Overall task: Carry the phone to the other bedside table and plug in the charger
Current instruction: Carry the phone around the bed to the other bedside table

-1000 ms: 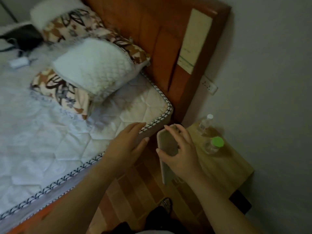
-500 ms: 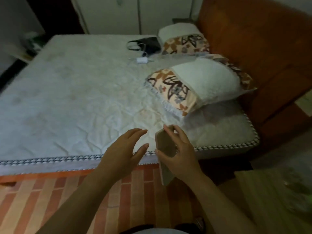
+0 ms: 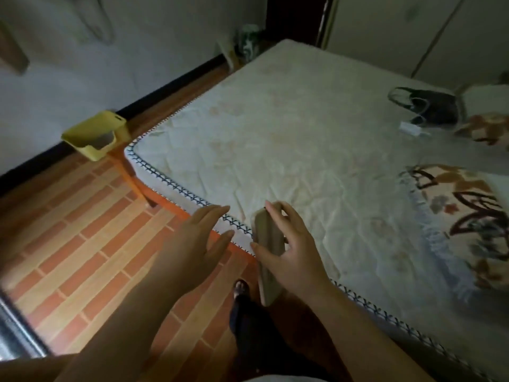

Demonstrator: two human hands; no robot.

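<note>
A phone [image 3: 266, 244] in a beige case is held edge-up by my right hand [image 3: 292, 252], fingers over its top and thumb at its near side, above the mattress edge. Just to its left, my left hand [image 3: 197, 244] hovers with fingers spread and holds nothing. A white charger [image 3: 411, 129] with its cable lies far across the mattress [image 3: 289, 139], beside a black bag [image 3: 432, 106]. No bedside table is in view.
Patterned pillows [image 3: 468, 213] lie at the right. A yellow bin [image 3: 95, 135] stands on the floor by the bed's foot corner. Brick-pattern floor [image 3: 82, 238] runs along the bed's left side. A white wardrobe [image 3: 399, 31] stands behind the bed. My foot [image 3: 241, 289] is below the phone.
The view has swung left, away from the headboard and wooden bedside table, toward the foot of the bed. Both hands keep their pose, the phone still in my right hand.
</note>
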